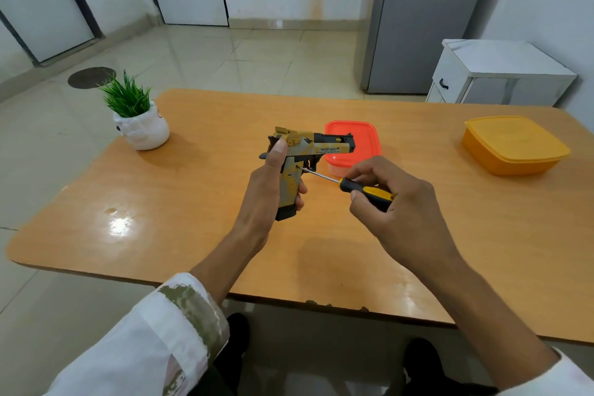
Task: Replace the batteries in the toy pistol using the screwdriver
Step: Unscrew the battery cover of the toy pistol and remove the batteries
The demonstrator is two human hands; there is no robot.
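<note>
A tan and black toy pistol (316,146) is held upright above the wooden table (199,202), barrel pointing right. My left hand (273,190) grips its handle from behind, thumb up along the rear. My right hand (392,199) pinches the yellow and black handle of a screwdriver (360,188). The metal shaft runs up to the left, and its tip touches the pistol's grip just below the trigger.
A small box with a red lid (363,145) stands just behind the pistol. A yellow lidded container (514,145) sits at the table's right side. A white pot with a green plant (141,122) stands at the far left corner. A white cabinet (501,74) stands beyond the table.
</note>
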